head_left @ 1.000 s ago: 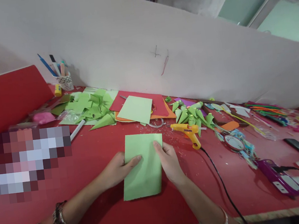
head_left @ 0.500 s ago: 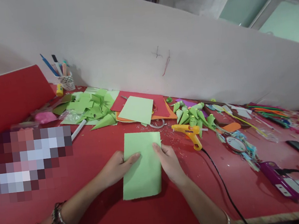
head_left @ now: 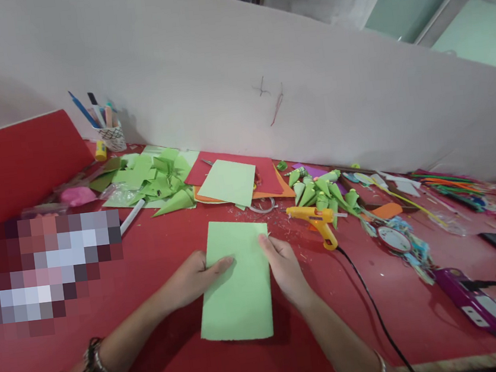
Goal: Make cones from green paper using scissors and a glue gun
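Observation:
A light green sheet of paper (head_left: 238, 294) is held upright-long above the red table, its near edge slightly uneven. My left hand (head_left: 199, 275) grips its left edge, thumb flat on the front and fingers hidden behind. On the right edge, near the top corner, my right hand (head_left: 284, 265) pinches it with the thumb on top. Beyond the sheet lies another pale green sheet (head_left: 228, 181) on red and orange paper. A yellow glue gun (head_left: 317, 220) rests to the right of my right hand.
Green paper pieces (head_left: 152, 176) lie in a heap at the back left, near a pen cup (head_left: 112, 136). Rolled green paper cones (head_left: 317, 189) sit behind the glue gun. Its black cord (head_left: 370, 297) runs to the front edge. A purple power strip (head_left: 474, 303) stands at right.
The near end of the green sheet has come slightly closer to me, so the sheet looks longer. Both hands keep their hold, the right one shifted slightly right.

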`<state>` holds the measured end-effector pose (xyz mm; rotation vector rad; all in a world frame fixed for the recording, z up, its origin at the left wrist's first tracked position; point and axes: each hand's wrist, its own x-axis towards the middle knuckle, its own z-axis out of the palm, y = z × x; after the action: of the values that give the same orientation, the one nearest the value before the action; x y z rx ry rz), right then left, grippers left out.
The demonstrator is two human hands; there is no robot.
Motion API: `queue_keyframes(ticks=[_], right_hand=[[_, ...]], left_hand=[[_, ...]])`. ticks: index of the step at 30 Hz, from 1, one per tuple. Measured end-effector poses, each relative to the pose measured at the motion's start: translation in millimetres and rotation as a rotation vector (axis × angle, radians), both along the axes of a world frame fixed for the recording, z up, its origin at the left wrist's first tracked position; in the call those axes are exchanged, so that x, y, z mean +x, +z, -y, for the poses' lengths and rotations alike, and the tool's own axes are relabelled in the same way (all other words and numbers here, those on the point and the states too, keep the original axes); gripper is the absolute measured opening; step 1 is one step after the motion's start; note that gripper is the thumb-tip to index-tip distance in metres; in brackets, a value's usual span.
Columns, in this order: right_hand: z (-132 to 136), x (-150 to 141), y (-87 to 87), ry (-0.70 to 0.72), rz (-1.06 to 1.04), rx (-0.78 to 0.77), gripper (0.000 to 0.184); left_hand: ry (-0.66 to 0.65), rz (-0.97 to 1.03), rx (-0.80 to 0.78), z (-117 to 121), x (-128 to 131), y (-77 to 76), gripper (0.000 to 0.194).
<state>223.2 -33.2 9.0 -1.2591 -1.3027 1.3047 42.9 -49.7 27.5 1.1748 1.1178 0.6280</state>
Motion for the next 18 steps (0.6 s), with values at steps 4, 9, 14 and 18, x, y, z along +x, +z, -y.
queue_keyframes(ticks=[4,9,14,18], right_hand=[[-0.5,1.5,-2.2,-0.004,0.039,0.018,0.042],[0.3,0.3,0.2,-0.021,-0.004,0.033,0.043],[0.6,-1.2,2.5,-0.090,-0.015,0.039,0.042],[-1.7,0.6,-0.1,-0.102,0.008,0.041,0.045]], left_hand=[[-0.014,0.056,-0.012,-0.7,-0.7,-2.1,0.041],[-0.041,0.039,-0.039,-0.4,-3.4,-1.0,0.042],[-0.106,-0.048,-0.055,0.5,-4.6,2.0,0.044],[-0.110,-0.044,-0.054,0.5,-4.5,1.0,0.043]])
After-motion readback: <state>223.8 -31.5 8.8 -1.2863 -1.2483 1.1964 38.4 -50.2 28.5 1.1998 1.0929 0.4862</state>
